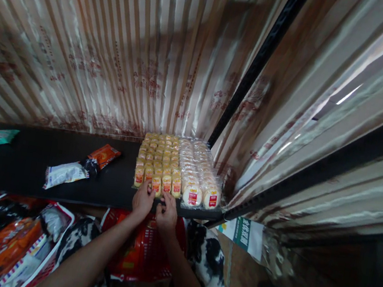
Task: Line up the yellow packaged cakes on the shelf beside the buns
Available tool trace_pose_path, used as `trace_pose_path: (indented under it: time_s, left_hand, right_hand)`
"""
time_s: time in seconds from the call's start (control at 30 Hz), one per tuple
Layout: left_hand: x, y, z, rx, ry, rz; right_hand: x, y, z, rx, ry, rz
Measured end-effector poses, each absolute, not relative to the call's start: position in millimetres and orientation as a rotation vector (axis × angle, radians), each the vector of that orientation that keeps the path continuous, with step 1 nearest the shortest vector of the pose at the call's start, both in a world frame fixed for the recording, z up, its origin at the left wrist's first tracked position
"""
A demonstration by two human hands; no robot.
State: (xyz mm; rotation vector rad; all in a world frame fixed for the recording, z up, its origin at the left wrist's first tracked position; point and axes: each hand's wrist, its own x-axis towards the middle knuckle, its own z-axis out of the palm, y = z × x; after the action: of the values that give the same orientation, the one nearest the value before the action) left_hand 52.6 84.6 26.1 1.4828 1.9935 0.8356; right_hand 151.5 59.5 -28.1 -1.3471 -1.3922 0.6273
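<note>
Fingers (150,189) have a white packet (66,175), then an orange packet (104,155), well off to their left on the black shelf (27,173). On the left hand (142,202) they are bent and slightly parted, at the lower front of the yellow cakes (157,163); I cannot tell whether they grip one. Those cakes stand just beyond both hands, rows running straight away from the fingers. Front ones are upright, long axis vertical, red labels facing the fingers. They look light and soft, easily dented, with slick wrappers; holding the sides low down seems best. On the right hand (167,216) the fingers curl near the front edge, their hold unclear. White round cakes (192,196) stand to their right, labels also facing forward.
</note>
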Motion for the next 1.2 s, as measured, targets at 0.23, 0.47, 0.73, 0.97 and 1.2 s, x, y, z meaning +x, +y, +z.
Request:
trace_pose_path:
  time_s: [0.23,0.47,0.73,0.97,1.2]
  left_hand:
    - [55.4,86.5,32.4,1.552,2.045,0.715]
    - [56.7,88.3,28.9,1.544,2.007,0.779]
    - [57.0,88.0,22.0,1.555,1.963,0.872]
    - [54.8,89.1,14.7,1.54,1.922,0.927]
    - [54.2,83.1,5.3,1.504,1.904,1.017]
  right_hand:
    - [150.8,59.1,-29.8,-1.391,-1.394,0.617]
    - [153.5,59.7,-25.9,-1.33,-1.395,0.62]
    - [159.4,65.6,-28.2,-1.396,-1.495,0.46]
    - [160.5,65.4,-30.9,-1.388,-1.575,0.387]
    - [170.3,65.1,-30.1,-1.418,-1.533,0.166]
